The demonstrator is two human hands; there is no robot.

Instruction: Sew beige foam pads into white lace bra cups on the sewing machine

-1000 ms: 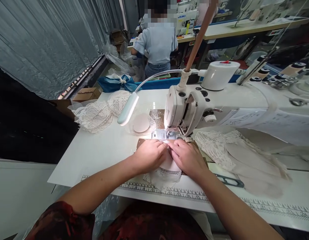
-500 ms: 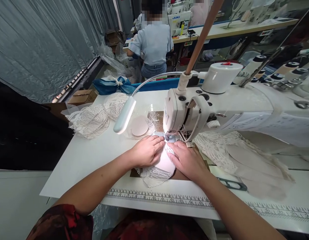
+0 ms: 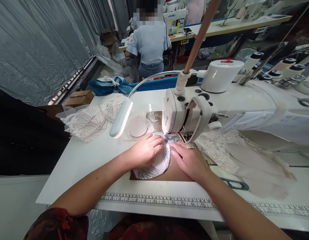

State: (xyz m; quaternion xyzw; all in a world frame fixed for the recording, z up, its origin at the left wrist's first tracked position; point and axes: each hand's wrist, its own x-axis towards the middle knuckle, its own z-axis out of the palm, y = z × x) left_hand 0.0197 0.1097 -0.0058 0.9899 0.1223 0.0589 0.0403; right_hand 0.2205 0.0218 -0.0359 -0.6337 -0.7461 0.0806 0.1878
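A white lace piece with a smooth pale pad (image 3: 158, 166) lies under the needle area of the white sewing machine (image 3: 179, 110). My left hand (image 3: 146, 150) rests flat on its left part, fingers spread a little and pointing at the presser foot. On the right, my right hand (image 3: 188, 158) has its fingertips at the piece's right edge, close to the foot, with the fingers apart. Neither hand grips the fabric. The needle itself is hard to make out. A brown plate (image 3: 179, 171) lies under the work.
Lace pieces (image 3: 87, 121) are piled at the left, and a round pale pad (image 3: 138, 126) lies behind my left hand. More lace (image 3: 219, 146) spreads at the right. A lamp (image 3: 121, 117) hangs over the table. A person (image 3: 152, 43) sits beyond.
The lace piece has turned under my hands; its lower end has swung left and its loose bottom tip no longer hangs toward the ruler. My right hand sits slightly farther right. The view has shifted slightly.
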